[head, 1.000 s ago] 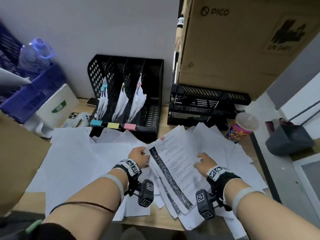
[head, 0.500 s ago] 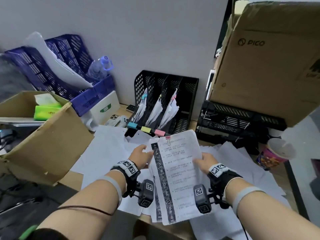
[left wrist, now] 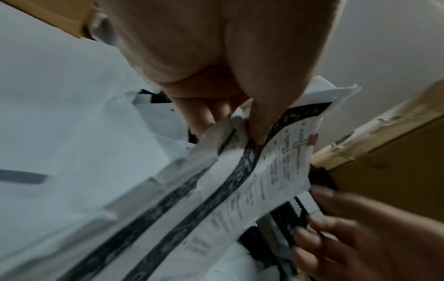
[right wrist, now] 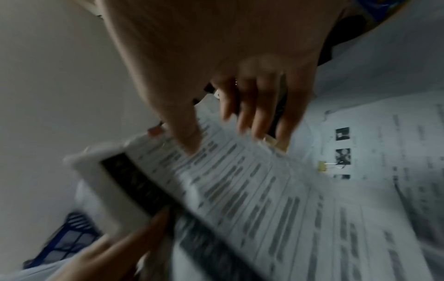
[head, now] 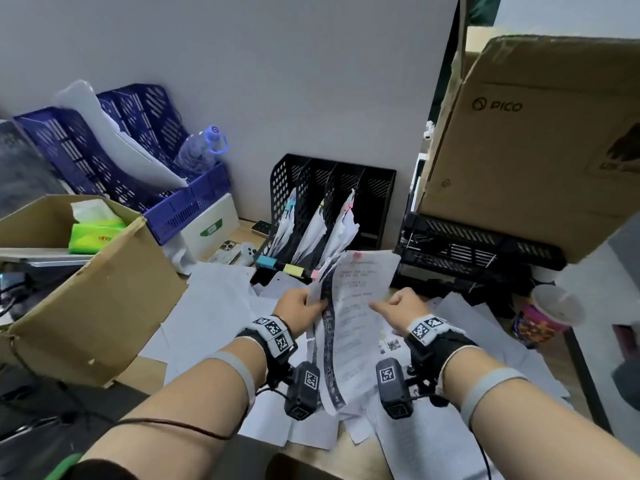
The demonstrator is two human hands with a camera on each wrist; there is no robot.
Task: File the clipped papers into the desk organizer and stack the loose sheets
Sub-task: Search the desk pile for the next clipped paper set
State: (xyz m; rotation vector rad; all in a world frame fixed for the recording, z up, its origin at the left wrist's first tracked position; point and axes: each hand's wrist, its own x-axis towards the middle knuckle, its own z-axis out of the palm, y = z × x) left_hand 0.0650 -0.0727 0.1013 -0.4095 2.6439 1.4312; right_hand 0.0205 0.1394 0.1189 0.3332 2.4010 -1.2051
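Looking down from the head view, the left hand pinches the left edge of the clipped papers, a printed bundle with a dark band down one side and a pink clip at its far end. That bundle is lifted over the loose sheets spread on the desk, its far end just near of the black desk organizer, whose slots already hold clipped bundles. On the right, the right hand has its thumb on the page's right part. A blue basket and a cardboard box sit to the left, a large carton far right.

From the left wrist view, the left hand has thumb and fingers closed on the bundle's edge; the pink clip shows near the top, and the right hand's fingers appear lower right.

From the right wrist view, blurred, the right hand has its thumb on the printed page with fingers curled loosely beyond its edge; whether they grip it I cannot tell.
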